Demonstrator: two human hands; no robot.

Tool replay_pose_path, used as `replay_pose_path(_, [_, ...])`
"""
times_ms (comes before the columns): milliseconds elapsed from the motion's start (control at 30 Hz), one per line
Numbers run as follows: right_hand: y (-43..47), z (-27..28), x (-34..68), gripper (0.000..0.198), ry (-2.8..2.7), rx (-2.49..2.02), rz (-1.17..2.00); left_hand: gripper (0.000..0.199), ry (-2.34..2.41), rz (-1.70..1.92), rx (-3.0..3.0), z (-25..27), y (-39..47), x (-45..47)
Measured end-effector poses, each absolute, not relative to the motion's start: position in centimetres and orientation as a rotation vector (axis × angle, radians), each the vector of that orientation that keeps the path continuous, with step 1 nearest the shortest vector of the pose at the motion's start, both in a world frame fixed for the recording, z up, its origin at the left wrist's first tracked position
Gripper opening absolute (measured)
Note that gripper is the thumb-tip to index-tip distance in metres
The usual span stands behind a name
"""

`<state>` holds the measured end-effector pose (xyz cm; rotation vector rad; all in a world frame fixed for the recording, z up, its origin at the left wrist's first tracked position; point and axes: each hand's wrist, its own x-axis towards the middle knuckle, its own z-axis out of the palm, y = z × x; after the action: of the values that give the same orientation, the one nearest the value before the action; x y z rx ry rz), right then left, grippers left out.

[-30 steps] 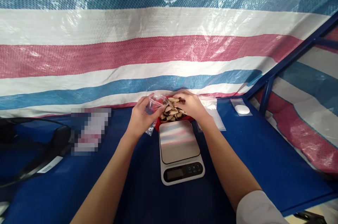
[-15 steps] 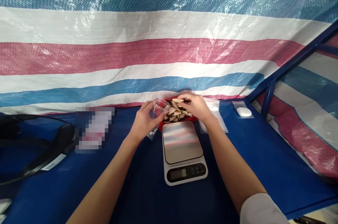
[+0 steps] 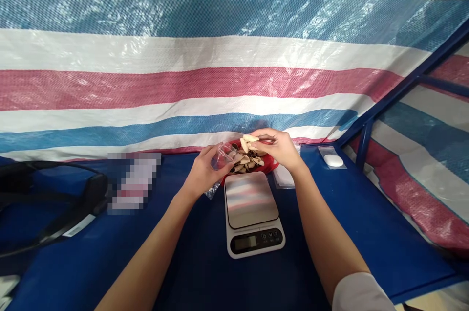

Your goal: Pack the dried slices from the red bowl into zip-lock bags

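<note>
My left hand (image 3: 202, 173) grips a clear plastic bag (image 3: 223, 154), whose mouth opens toward the right. Pinched in my right hand (image 3: 281, 150) are several pale, flat dried slices (image 3: 250, 139), held just above a heap of similar dark-edged slices (image 3: 245, 160). What kind of dried food they are I cannot tell. The heap lies in a red bag or container (image 3: 270, 164), partly covered by my hands. Directly in front of it stands a white kitchen scale (image 3: 252, 203) with a bare metal plate.
White packets (image 3: 284, 178) lie under my right wrist. Farther right is a white oval object (image 3: 333, 160) on a small clear bag. A black headset-like item (image 3: 86, 198) and a blurred-out packet (image 3: 134, 184) are at left. Striped tarpaulin (image 3: 183, 86) closes off the back.
My right hand has lifted slightly off the heap with several slices between its fingers. My left hand still holds the clear bag nearby. The camera view has shifted a little.
</note>
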<state>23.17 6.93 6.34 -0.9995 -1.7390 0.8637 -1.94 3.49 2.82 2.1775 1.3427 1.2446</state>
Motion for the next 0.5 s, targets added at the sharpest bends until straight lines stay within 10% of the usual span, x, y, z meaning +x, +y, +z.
replay_pose_path(500, [4.0,9.4,20.4,0.016,-2.173,-0.966,0.552,0.055,1.176,1.200,2.219,3.3,2.6,-0.9])
